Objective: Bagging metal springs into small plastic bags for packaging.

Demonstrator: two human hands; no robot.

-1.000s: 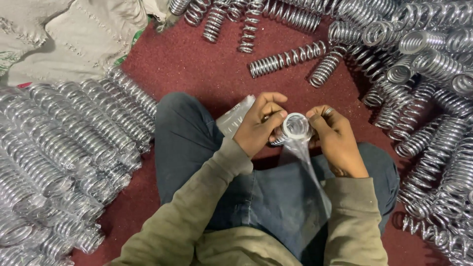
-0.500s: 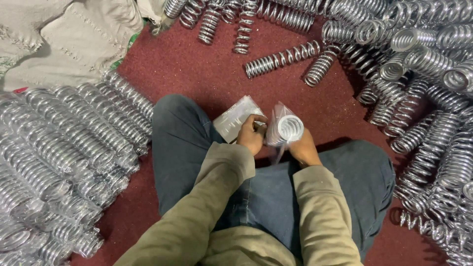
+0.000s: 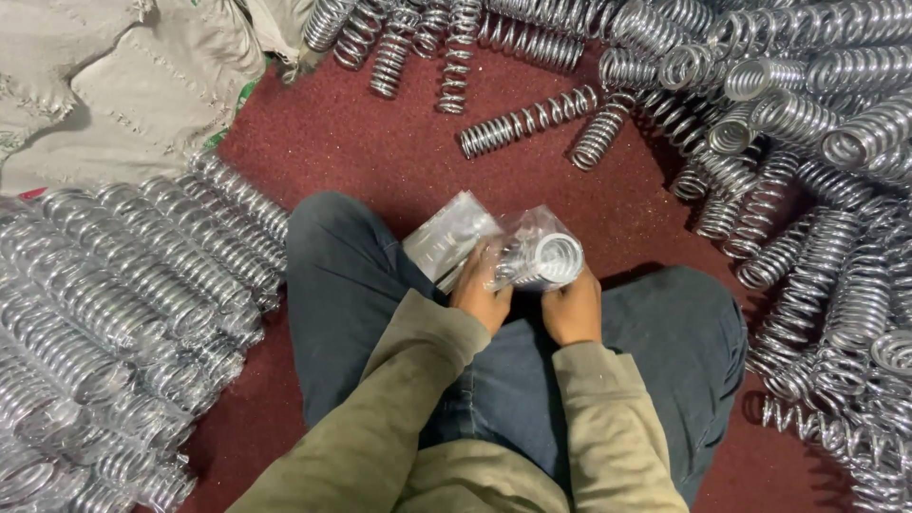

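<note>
Flanking the lap: bagged springs (image 3: 114, 323) stacked left; left hand (image 3: 482, 290) and right hand (image 3: 572, 306), both gripping one metal spring (image 3: 541, 261) inside a clear plastic bag (image 3: 475, 233); bare red floor (image 3: 380, 142) ahead; loose springs (image 3: 807, 190) piled right.

Coil spring (image 3: 540, 261): lower length hidden behind left hand (image 3: 483, 293) and right hand (image 3: 573, 309), blurred by clear bag (image 3: 454, 233). Spring piles (image 3: 836, 142) cut off at frame edges.

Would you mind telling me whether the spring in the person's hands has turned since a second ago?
Yes. The spring faced the camera end-on over the lap; now it lies tilted, its open end pointing right toward the loose springs.
</note>
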